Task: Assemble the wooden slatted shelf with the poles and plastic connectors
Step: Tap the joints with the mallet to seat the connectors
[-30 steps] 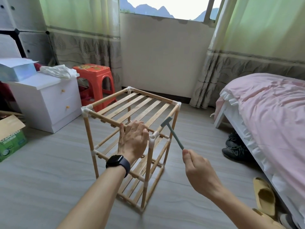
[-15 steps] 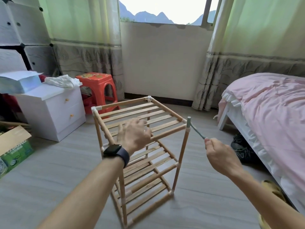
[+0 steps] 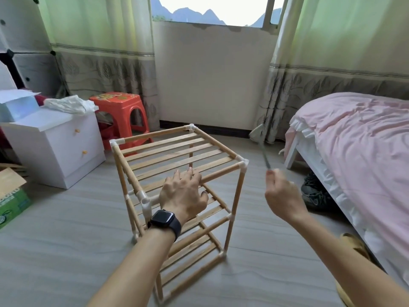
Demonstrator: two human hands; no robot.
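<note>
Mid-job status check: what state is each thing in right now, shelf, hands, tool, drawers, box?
shelf, upright on the floor, three slatted tiers, corner connectors fitted.
left hand, laid over the front top pole, fingers fairly straight.
hammer, raised clear of the shelf, blurred.
right hand, pinching its handle.
cabinet drawers, both shut.
cardboard box, flap open.

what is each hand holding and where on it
Right hand pinches a small hammer at the bottom end of its handle. Left hand lies over the shelf's top front pole, near its middle; whether it grips is unclear.
</note>
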